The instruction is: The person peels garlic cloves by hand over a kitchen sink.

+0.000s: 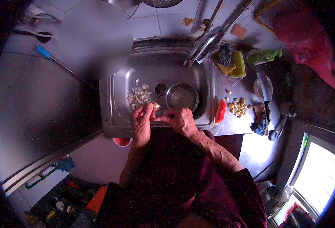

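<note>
My left hand [141, 123] is over the front of the steel sink [106, 95], its thumb and fingers closed on a pale garlic clove [156, 106]. Just beside it, my right hand [182, 121] has its fingers pinched together close to the left fingertips. Whatever the right fingers hold is too small to make out. A heap of garlic skins [138, 95] lies in the sink behind the left hand. To its right, a round metal bowl [196, 93] stands in the basin near the drain [161, 88]. Several garlic cloves [238, 107] are piled on the counter right of the sink.
A red wedge-shaped piece [220, 111] lies by the sink's right edge. A knife [265, 89] rests across a small bowl [256, 89], near a crumpled cloth [258, 123]. The faucet [203, 45] reaches over the basin; a sponge rack [234, 78] stands behind the counter.
</note>
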A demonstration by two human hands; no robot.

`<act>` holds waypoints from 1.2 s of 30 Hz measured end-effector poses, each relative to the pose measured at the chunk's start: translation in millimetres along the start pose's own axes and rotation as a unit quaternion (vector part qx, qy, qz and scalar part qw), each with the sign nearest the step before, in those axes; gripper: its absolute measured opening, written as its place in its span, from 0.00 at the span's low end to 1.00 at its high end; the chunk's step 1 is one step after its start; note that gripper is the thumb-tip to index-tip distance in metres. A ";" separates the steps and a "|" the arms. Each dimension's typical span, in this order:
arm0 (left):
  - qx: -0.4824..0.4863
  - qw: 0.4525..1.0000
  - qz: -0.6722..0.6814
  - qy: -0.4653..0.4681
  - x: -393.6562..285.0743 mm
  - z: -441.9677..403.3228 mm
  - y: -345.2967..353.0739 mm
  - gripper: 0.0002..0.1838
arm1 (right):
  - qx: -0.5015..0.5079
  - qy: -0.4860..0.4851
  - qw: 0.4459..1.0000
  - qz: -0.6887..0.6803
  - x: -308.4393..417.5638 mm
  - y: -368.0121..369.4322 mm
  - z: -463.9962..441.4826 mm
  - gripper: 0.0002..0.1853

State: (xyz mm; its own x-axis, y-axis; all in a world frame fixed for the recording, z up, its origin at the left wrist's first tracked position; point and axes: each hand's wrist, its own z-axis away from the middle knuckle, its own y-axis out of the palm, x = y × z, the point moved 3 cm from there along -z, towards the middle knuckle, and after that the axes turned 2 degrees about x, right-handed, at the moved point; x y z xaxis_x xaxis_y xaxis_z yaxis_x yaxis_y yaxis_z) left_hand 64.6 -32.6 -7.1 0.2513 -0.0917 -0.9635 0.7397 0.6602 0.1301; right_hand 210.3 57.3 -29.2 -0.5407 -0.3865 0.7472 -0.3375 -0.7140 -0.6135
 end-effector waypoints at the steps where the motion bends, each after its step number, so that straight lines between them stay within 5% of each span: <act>1: 0.001 1.000 0.000 -0.001 -4.0 0.8 2.8 0.12 | 0.000 0.001 1.000 0.000 -1.8 4.2 0.3 0.16; 4: 0.011 1.000 -0.007 0.018 -19.5 2.0 10.9 0.11 | -0.069 -0.044 0.976 -0.202 4.0 8.7 -0.2 0.18; 7: 0.035 0.993 -0.089 0.065 -29.0 3.7 17.6 0.09 | -0.048 0.065 0.857 -0.509 8.9 6.6 1.2 0.15; 9: 0.010 0.934 -0.280 0.222 -43.0 9.7 25.5 0.07 | -0.105 0.000 0.898 -0.427 12.9 -3.3 1.0 0.11; 13: 0.036 0.942 -0.271 0.195 -45.0 8.7 29.5 0.06 | -0.098 0.019 0.873 -0.478 14.9 -14.3 2.4 0.09; 15: 0.064 0.927 -0.301 0.215 -43.6 8.3 30.8 0.05 | -0.087 0.048 0.794 -0.600 5.9 -6.0 1.6 0.08; 19: 0.068 0.924 -0.316 0.205 -41.0 6.5 32.2 0.05 | -0.091 0.037 0.825 -0.556 0.5 -5.9 2.4 0.08; 21: 0.061 0.871 -0.389 0.294 -52.5 6.2 37.3 0.07 | -0.101 0.005 0.813 -0.573 -1.9 -5.0 4.3 0.07; 25: 0.098 0.855 -0.420 0.289 -60.2 6.6 40.2 0.08 | -0.035 0.032 0.887 -0.460 -11.7 -6.6 8.3 0.13; 28: 0.092 0.883 -0.389 0.245 -55.8 8.6 39.2 0.07 | -0.061 -0.080 0.858 -0.503 -14.6 -3.2 9.0 0.12; 31: 0.112 0.902 -0.361 0.208 -44.2 7.6 34.0 0.05 | -0.007 0.006 0.815 -0.580 -14.4 1.8 3.9 0.11; 33: 0.105 0.986 -0.133 0.006 -5.1 4.3 20.2 0.05 | 0.039 0.085 0.742 -0.664 -15.1 3.7 2.3 0.11; 36: 0.075 0.994 -0.082 0.001 0.7 6.2 21.0 0.06 | 0.062 0.101 0.676 -0.727 -9.1 0.1 4.0 0.13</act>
State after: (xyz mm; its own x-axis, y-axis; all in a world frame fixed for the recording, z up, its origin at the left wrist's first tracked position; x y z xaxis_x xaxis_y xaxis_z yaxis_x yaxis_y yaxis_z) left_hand 84.1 -23.4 -3.6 0.1179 -0.1879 -0.9751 0.8559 0.5172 0.0039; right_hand 218.3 58.4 -35.1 0.1951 0.8561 0.4786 -0.5645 -0.3010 0.7686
